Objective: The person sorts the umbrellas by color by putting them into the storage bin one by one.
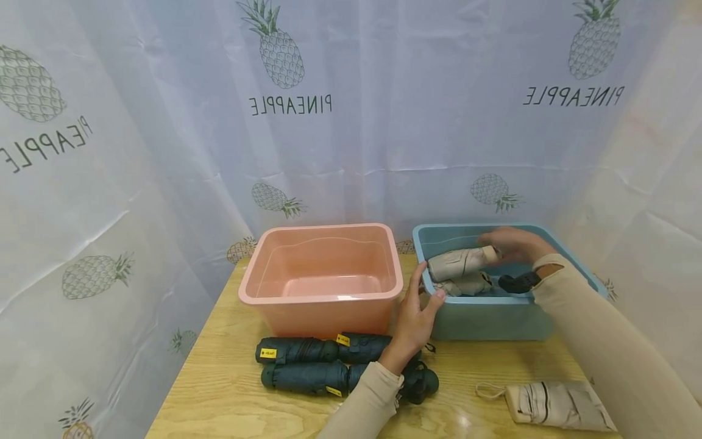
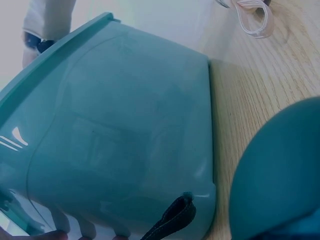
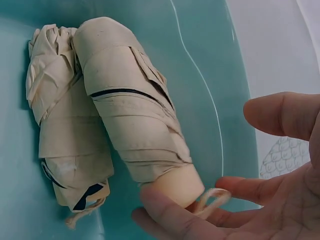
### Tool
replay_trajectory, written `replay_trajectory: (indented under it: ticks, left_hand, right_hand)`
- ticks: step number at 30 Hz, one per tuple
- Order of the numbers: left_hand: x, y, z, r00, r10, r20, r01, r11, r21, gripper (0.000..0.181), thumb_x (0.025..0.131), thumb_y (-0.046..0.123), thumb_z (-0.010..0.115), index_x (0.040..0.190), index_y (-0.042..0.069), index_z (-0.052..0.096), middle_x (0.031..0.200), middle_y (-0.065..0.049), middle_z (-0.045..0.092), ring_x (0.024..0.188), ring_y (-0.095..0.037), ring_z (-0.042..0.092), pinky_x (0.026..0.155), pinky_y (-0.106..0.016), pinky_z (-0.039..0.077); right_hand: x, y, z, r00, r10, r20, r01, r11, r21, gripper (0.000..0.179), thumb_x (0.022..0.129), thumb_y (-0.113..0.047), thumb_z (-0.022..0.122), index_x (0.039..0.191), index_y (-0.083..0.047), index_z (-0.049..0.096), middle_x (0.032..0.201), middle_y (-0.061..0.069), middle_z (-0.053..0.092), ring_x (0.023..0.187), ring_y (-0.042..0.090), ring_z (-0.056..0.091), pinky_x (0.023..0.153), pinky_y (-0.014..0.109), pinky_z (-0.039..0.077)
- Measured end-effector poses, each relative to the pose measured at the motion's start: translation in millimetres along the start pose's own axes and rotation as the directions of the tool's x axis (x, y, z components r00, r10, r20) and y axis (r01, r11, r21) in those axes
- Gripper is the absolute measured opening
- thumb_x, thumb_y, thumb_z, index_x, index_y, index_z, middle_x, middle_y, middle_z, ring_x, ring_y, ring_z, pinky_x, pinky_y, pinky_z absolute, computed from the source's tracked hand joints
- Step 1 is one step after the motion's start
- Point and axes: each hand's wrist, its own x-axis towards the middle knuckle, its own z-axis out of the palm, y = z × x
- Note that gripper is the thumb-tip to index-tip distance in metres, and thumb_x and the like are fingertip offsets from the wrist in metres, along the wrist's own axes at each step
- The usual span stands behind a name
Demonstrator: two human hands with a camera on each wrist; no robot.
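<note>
Beige umbrellas [image 3: 130, 115], apparently mid-stowage in the blue bin [image 1: 493, 320]: left hand [image 1: 412, 323] spread at its rim, right hand [image 1: 515, 244] spread inside; the loose umbrella [image 1: 562, 405] before it likely needs grasping next.

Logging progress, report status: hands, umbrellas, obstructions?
Left hand touching blue bin. Right hand at beige umbrella inside; second beige umbrella alongside, third on table. Left sleeve partly hides dark umbrellas.

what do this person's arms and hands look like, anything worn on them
Both arms wear long, plain cream-beige sleeves: the left sleeve and right sleeve look alike, each ending at the wrist. The left hand and right hand are bare, without gloves. A black item, perhaps a strap, sits at the right wrist.
</note>
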Motion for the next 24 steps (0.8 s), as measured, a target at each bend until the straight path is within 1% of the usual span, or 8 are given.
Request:
replay_trajectory:
  ticks: [2, 3, 8, 12, 15, 18, 20, 24]
  left_hand:
    - [-0.1, 0.2, 0.2, 1.000, 0.000, 0.002, 0.000, 1.000, -0.004, 0.063, 0.102, 0.051, 0.049, 0.158, 0.052, 0.019, 0.164, 0.004, 0.036, 0.139, -0.025, 0.048, 0.107, -0.056, 0.045]
    - [-0.2, 0.1, 0.4, 1.000, -0.003, 0.002, 0.003, 1.000, -0.005, 0.063, 0.102, 0.051, 0.049, 0.158, 0.053, 0.019, 0.164, 0.004, 0.036, 0.139, -0.026, 0.048, 0.106, -0.056, 0.045]
    - [-1.1, -0.1, 1.7, 1.000, -0.013, 0.002, 0.013, 1.000, 0.003, 0.063, 0.102, 0.053, 0.048, 0.158, 0.054, 0.019, 0.164, 0.004, 0.035, 0.139, -0.025, 0.048, 0.107, -0.055, 0.045]
    - [-2.1, 0.6, 2.0, 1.000, -0.016, 0.004, 0.016, 1.000, 0.003, 0.063, 0.102, 0.053, 0.049, 0.157, 0.054, 0.019, 0.165, 0.005, 0.035, 0.141, -0.023, 0.047, 0.108, -0.055, 0.044]
    - [-2.3, 0.8, 1.6, 1.000, -0.017, 0.006, 0.017, 1.000, -0.001, 0.063, 0.102, 0.053, 0.049, 0.157, 0.055, 0.019, 0.166, 0.006, 0.033, 0.143, -0.023, 0.045, 0.111, -0.056, 0.042]
    - [-1.8, 0.9, 1.0, 1.000, -0.018, 0.002, 0.018, 1.000, -0.006, 0.063, 0.102, 0.053, 0.049, 0.157, 0.055, 0.019, 0.166, 0.006, 0.033, 0.143, -0.023, 0.045, 0.111, -0.056, 0.041]
    - [-1.4, 1.0, 0.9, 1.000, -0.017, -0.001, 0.017, 1.000, -0.007, 0.063, 0.102, 0.052, 0.050, 0.157, 0.055, 0.020, 0.165, 0.005, 0.034, 0.142, -0.024, 0.046, 0.110, -0.056, 0.042]
    - [-1.0, 1.2, 1.1, 1.000, -0.012, -0.002, 0.012, 1.000, -0.003, 0.063, 0.102, 0.052, 0.049, 0.157, 0.054, 0.020, 0.164, 0.002, 0.037, 0.140, -0.024, 0.047, 0.109, -0.056, 0.043]
  right_hand:
    - [0.4, 2.4, -1.4, 1.000, 0.008, 0.002, -0.008, 1.000, 0.028, 0.068, 0.109, -0.020, 0.041, 0.159, 0.011, 0.008, 0.163, 0.040, -0.007, 0.151, 0.058, 0.006, 0.112, 0.058, 0.042]
    - [0.7, 3.5, -1.7, 1.000, 0.030, 0.002, -0.030, 0.995, 0.094, 0.068, 0.110, -0.021, 0.037, 0.160, 0.010, 0.005, 0.163, 0.039, -0.012, 0.152, 0.057, 0.001, 0.114, 0.059, 0.040]
    - [2.4, 13.0, -1.8, 0.999, 0.030, 0.021, -0.033, 0.984, 0.174, 0.070, 0.110, -0.023, 0.038, 0.160, 0.010, 0.001, 0.163, 0.037, -0.015, 0.152, 0.055, -0.004, 0.115, 0.061, 0.038]
    - [4.1, 21.5, -3.5, 0.998, 0.040, 0.040, -0.047, 0.979, 0.198, 0.075, 0.111, -0.029, 0.037, 0.160, 0.008, -0.007, 0.161, 0.041, -0.016, 0.151, 0.059, -0.002, 0.115, 0.062, 0.035]
    - [4.9, 24.1, -6.1, 0.998, 0.026, 0.053, -0.035, 0.985, 0.168, 0.076, 0.112, -0.032, 0.034, 0.160, 0.006, -0.010, 0.161, 0.042, -0.015, 0.148, 0.063, 0.005, 0.115, 0.063, 0.035]
    - [3.8, 20.4, -7.6, 0.998, -0.009, 0.062, -0.001, 0.986, 0.164, 0.075, 0.112, -0.034, 0.031, 0.160, 0.005, -0.009, 0.162, 0.041, -0.013, 0.147, 0.063, 0.013, 0.115, 0.062, 0.036]
    - [2.2, 16.5, -7.7, 0.998, -0.030, 0.059, 0.019, 0.985, 0.173, 0.077, 0.112, -0.037, 0.031, 0.160, 0.006, -0.011, 0.162, 0.041, -0.009, 0.147, 0.061, 0.019, 0.116, 0.060, 0.036]
    - [-3.9, 9.2, -6.7, 0.997, -0.072, 0.030, 0.066, 0.983, 0.174, 0.078, 0.111, -0.038, 0.032, 0.160, 0.008, -0.008, 0.163, 0.041, 0.004, 0.145, 0.056, 0.033, 0.116, 0.058, 0.038]
